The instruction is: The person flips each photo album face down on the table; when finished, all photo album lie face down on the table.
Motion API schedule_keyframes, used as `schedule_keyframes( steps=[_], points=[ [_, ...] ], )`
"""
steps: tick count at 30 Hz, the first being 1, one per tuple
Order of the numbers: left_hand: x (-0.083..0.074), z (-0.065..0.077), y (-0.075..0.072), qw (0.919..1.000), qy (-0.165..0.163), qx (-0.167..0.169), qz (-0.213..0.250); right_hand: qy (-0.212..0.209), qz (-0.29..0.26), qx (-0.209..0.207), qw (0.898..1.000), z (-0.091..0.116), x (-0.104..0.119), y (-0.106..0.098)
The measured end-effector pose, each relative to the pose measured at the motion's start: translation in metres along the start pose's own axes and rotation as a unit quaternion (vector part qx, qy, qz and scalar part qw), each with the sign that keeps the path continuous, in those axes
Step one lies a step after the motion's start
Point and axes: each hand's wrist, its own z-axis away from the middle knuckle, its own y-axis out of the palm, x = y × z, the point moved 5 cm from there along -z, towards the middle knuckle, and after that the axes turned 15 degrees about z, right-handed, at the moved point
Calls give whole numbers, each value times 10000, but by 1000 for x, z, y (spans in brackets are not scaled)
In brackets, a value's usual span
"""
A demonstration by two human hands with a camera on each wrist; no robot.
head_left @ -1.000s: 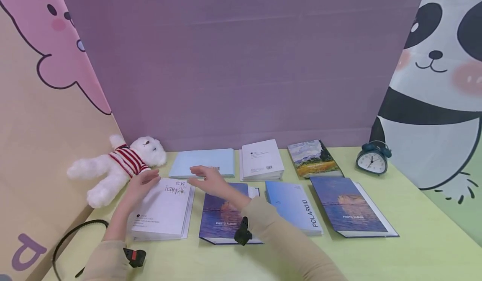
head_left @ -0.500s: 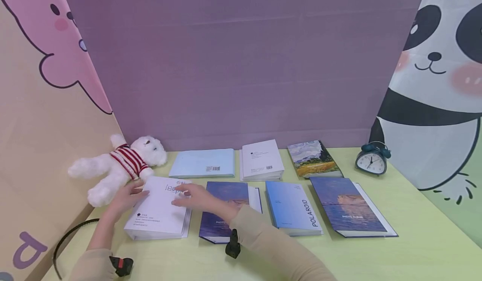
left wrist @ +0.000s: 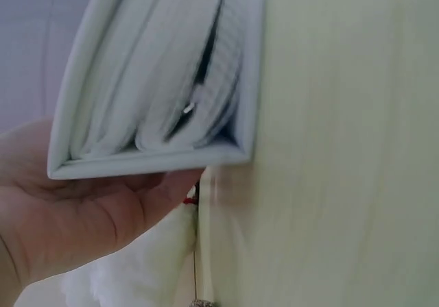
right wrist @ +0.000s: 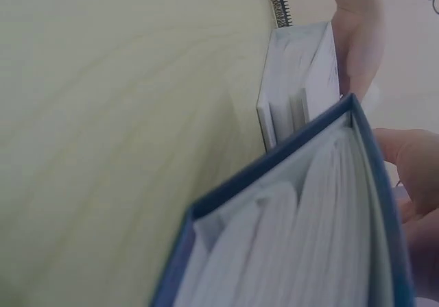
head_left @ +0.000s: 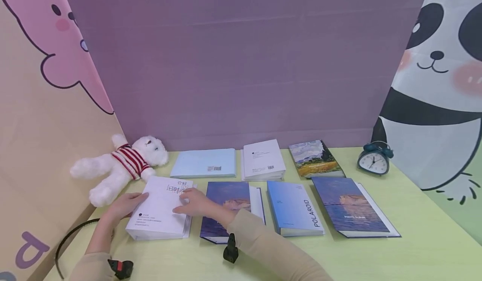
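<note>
A thick white photo album (head_left: pixel 158 214) with dark lettering lies at the left front of the table. My left hand (head_left: pixel 127 203) is at its left side; in the left wrist view, that hand (left wrist: pixel 75 218) lies along the white spine (left wrist: pixel 151 163), with some fingers hidden behind it. My right hand (head_left: pixel 196 203) is over the album's right edge, thumb and forefinger apart and loosely bent. The right wrist view shows my right hand (right wrist: pixel 418 170) partly behind a dark blue album (right wrist: pixel 274 156). Whether its fingertips touch the white cover cannot be told.
Right of the white album lie a sea-picture album (head_left: pixel 222 193), a blue Polaroid album (head_left: pixel 290 205) and another sea-picture album (head_left: pixel 346 205). Behind are a pale blue album (head_left: pixel 199 161), a white one (head_left: pixel 263 159), a landscape-cover one (head_left: pixel 314 159), an alarm clock (head_left: pixel 373 161) and a plush bear (head_left: pixel 129 161).
Both hands have come down and towards me: the left from the album's top left to its left side, the right from above onto its right part. The album's near left corner has shifted slightly left.
</note>
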Motion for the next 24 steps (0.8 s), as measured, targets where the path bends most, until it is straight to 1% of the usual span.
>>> schedule_keyframes(
  steps=[4, 9, 11, 15, 17, 21, 24],
  points=[
    [-2, 1, 2, 9987, -39, 123, 496, 108, 49, -25, 9999, 0, 1, 2],
    [-7, 5, 3, 9929, -80, 260, 1157, 90, 239, -120, 9996, 0, 4, 0],
    [-10, 7, 2, 9910, -53, 283, 1304, 72, 234, -177, 9995, -1, 5, -2],
    [-16, 9, 1, 9901, 35, 265, 1376, 46, 148, -209, 9997, -1, 4, -4],
    [-19, 10, 0, 9904, 90, 223, 1359, -16, 192, -184, 9996, -2, 5, -4],
    [-24, 11, -5, 9905, 140, 115, 1360, -390, 423, -233, 9981, -1, 8, -6],
    [-28, 11, -9, 9910, 190, 42, 1324, -753, 356, -387, 9958, -1, 15, -10]
  ],
)
